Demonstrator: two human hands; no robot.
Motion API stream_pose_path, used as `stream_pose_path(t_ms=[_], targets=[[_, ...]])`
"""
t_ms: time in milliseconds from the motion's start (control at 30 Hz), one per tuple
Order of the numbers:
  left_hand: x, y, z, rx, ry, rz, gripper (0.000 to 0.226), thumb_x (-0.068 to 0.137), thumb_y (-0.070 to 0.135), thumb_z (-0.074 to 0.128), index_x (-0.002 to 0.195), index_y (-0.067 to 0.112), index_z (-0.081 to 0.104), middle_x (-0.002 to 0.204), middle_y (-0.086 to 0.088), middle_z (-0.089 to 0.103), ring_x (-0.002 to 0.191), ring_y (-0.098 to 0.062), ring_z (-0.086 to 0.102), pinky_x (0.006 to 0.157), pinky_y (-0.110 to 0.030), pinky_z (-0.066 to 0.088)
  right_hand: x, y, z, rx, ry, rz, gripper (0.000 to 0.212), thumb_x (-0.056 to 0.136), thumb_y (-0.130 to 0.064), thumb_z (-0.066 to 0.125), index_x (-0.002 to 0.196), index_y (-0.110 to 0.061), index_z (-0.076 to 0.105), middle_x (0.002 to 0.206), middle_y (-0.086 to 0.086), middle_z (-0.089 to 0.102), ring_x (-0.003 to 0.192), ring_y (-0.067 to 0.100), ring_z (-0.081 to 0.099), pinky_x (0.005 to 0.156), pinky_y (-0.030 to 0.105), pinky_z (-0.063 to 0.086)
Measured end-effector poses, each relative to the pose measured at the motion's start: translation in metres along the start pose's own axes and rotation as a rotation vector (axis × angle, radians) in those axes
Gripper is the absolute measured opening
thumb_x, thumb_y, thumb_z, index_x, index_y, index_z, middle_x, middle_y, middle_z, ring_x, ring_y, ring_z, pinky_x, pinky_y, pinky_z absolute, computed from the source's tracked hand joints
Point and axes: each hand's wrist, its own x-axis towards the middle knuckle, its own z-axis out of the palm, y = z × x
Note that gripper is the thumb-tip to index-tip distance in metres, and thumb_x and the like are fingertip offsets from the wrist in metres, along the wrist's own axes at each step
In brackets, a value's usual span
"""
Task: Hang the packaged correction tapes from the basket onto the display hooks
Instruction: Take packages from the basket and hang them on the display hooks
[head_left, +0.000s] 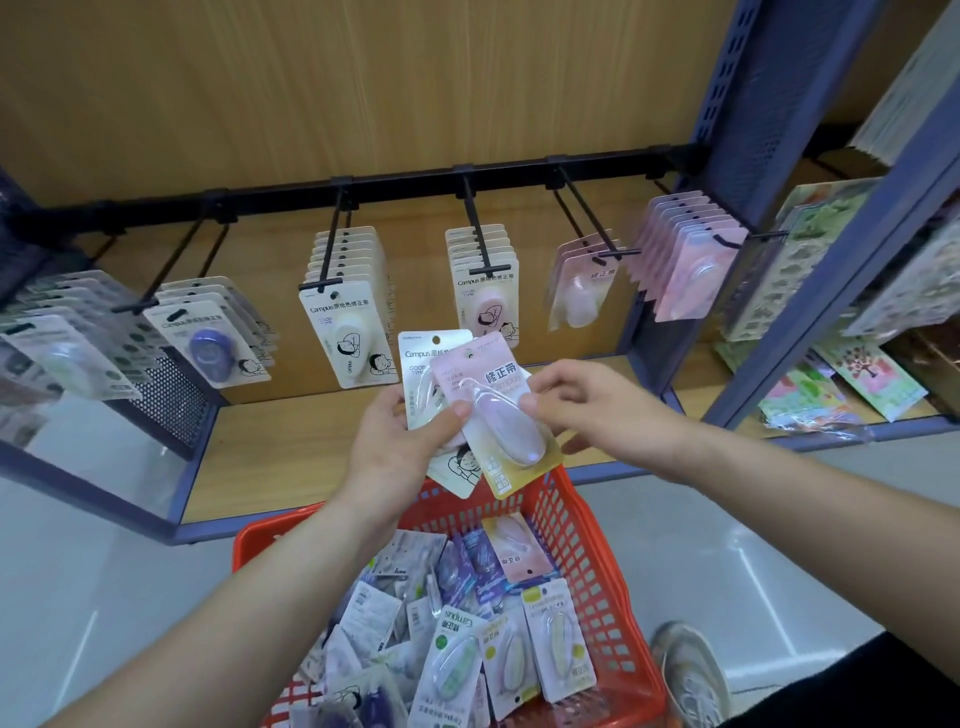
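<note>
My left hand (402, 447) grips a small stack of packaged correction tapes above the red basket (587, 540). A pink and yellow pack (498, 410) lies on top, and a white Campus pack (421, 358) shows behind it. My right hand (576, 410) pinches the right edge of the pink pack. The basket below holds several more packs (467, 639). Black display hooks (480, 228) stick out from a black rail, with rows of packs hanging on them. The hook with pink packs (608, 253) carries only a few.
The wooden shelf base (291, 441) lies under the hooks, with a blue frame post (748, 93) on the right. Sticker sheets (831, 379) fill the neighbouring bay. A black mesh panel (166, 395) stands at the left. My shoe (691, 670) is beside the basket.
</note>
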Motion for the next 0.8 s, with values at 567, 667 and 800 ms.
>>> stream_pose_path(t_ms=[567,667,800], targets=[[-0.011,-0.002,-0.001,0.107,-0.080,-0.014,0.020,0.092,0.020,0.075,0.112,0.018,0.073,0.101,-0.004,0.080,0.094,-0.028,0.077,0.094,-0.053,0.058,0.014,0.020,-0.056,0.279,0.459,-0.002,0.024,0.094,-0.019,0.073,0.112,-0.019,0.056,0.106,0.008,0.075,0.097,0.026,0.074,0.095,0.056,0.056],[-0.010,-0.004,0.001,0.129,-0.098,-0.017,0.019,0.093,0.023,0.074,0.111,0.020,0.073,0.101,-0.002,0.080,0.096,-0.027,0.076,0.097,-0.056,0.055,0.023,0.026,-0.064,0.290,0.483,-0.003,0.022,0.096,-0.019,0.071,0.109,-0.021,0.054,0.105,0.007,0.075,0.097,0.026,0.074,0.091,0.051,0.059],[-0.007,-0.007,0.001,0.128,-0.095,-0.015,0.018,0.094,0.023,0.073,0.111,0.020,0.072,0.101,-0.002,0.080,0.095,-0.027,0.077,0.097,-0.056,0.056,0.030,0.030,-0.062,0.254,0.448,-0.009,0.026,0.098,-0.020,0.067,0.119,-0.018,0.051,0.108,0.006,0.074,0.091,0.018,0.074,0.077,0.038,0.058]])
